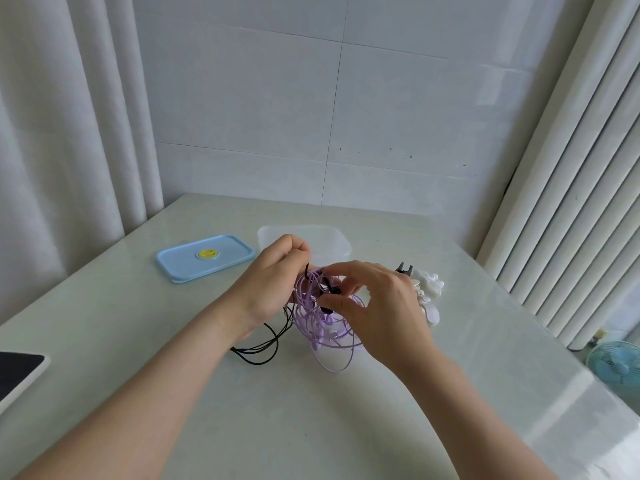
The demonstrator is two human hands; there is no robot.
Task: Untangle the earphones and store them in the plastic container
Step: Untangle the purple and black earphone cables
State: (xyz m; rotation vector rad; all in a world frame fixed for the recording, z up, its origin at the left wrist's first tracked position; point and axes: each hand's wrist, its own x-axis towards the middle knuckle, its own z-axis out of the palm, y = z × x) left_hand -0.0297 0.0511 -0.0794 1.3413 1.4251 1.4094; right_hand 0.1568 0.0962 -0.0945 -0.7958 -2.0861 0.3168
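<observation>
The earphones form one tangled bundle at the middle of the table [311,427], held between both hands just near of the plastic container [341,242]. The bundle consists of a thin lilac cord [311,318] wound in many loose overlapping loops and a thin black cord [266,344] threaded through it. The black cord trails out to the left in several loops that lie on the table beneath the left wrist. The lowest lilac loop hangs down to the tabletop on the near side. The left hand [277,278] is closed, fingers curled round the top of the bundle, with a black strand emerging beside the knuckles. The right hand [381,306] pinches a small dark piece of the tangle between thumb and forefinger; the remaining fingers are spread and bent above the loops. The container is clear, rectangular with rounded corners, open, and partly hidden behind the left hand. Its pale blue lid [183,266] lies flat to the left, well apart, bearing a yellow round mark [207,253]. A white frilled object [431,289] lies just right of the right hand.
</observation>
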